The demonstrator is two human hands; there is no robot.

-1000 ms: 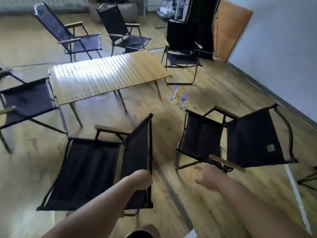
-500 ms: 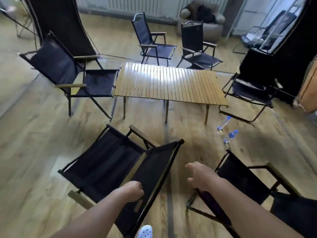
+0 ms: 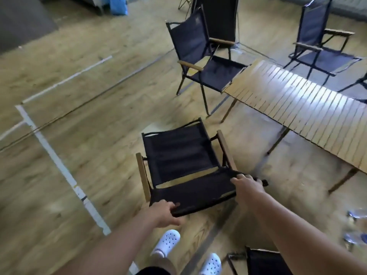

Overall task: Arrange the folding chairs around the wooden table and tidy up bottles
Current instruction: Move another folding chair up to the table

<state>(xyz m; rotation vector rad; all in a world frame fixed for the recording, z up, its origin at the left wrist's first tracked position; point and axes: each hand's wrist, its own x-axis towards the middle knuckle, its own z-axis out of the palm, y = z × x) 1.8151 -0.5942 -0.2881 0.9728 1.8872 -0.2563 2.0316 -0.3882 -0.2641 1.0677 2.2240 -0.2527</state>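
both hands [image 3: 165, 212] grip folding chair [image 3: 178, 155] backrest top.

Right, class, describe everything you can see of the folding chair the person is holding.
The folding chair has black fabric seat and backrest, a dark frame and two wooden armrests. It is unfolded, seen from behind and above, near the slatted wooden table. The left hand and right hand grip its backrest's top edge. Whether its legs touch the floor is hidden.
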